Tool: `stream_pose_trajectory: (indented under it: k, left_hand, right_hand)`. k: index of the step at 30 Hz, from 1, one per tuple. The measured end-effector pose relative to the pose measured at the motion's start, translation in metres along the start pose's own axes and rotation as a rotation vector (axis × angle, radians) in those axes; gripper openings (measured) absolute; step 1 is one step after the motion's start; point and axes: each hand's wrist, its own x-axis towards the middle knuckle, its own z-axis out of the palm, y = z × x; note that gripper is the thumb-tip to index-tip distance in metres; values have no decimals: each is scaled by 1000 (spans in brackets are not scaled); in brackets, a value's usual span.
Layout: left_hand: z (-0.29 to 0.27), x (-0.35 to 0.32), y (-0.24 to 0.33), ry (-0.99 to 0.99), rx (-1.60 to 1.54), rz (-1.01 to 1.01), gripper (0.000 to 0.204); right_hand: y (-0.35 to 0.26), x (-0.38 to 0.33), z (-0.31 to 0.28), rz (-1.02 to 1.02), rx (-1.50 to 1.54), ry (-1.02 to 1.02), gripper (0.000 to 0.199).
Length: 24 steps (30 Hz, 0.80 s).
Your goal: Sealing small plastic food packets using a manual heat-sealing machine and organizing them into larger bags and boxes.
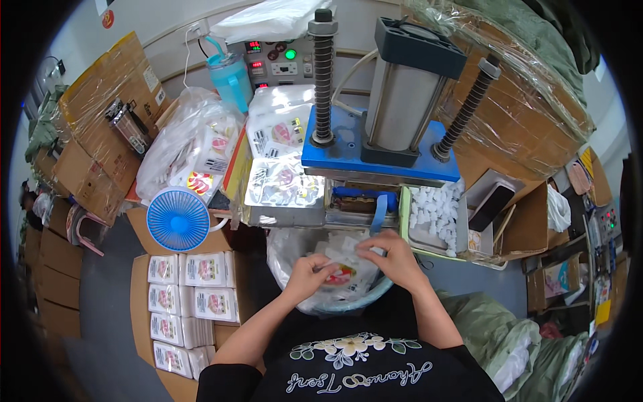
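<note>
From your head view, your left hand [308,277] and right hand [396,260] work close together in front of you. The fingers of each are drawn narrow, pinching thin plastic of a clear packet [345,246] between them; which layer each side grips is too fine to tell. You seem to hold it by the edges so that its middle stays free.

Just below your fingers, a bin [372,297] with a plastic liner [284,253] holds a printed packet [340,275] among other clear plastic. Working right over it presumably lets loose pieces drop inside.

Just beyond your right fingers hangs a blue strip [379,214], and farther up stands the press [402,94]. To the right of those fingers, a tray [404,213] of small white pieces [432,209] sits near, probably to spare you a long reach.

Up and left of your left fingers lies a stack of shiny packs [284,181]. Farther left, a fan [178,218] stands above an open carton [139,295], whose packs [204,270] stand in rows, likely to save room.
</note>
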Motion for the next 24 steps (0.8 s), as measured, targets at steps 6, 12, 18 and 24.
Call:
stream_pose_trajectory:
  k: [6,12,18,24]
  left_hand:
    - [15,28,-10,49,-90,-77,29]
    - [28,66,54,144,-668,-320,24]
    - [25,82,44,145,-695,-326,23]
    - [-45,84,60,421,504,32,42]
  right_hand:
    - [5,11,-10,64,182,191,28]
    - [39,11,-58,204,-83,463,26]
    - [69,3,-38,147,-453,327,24]
    - [70,3,-38,120,-420,410,24]
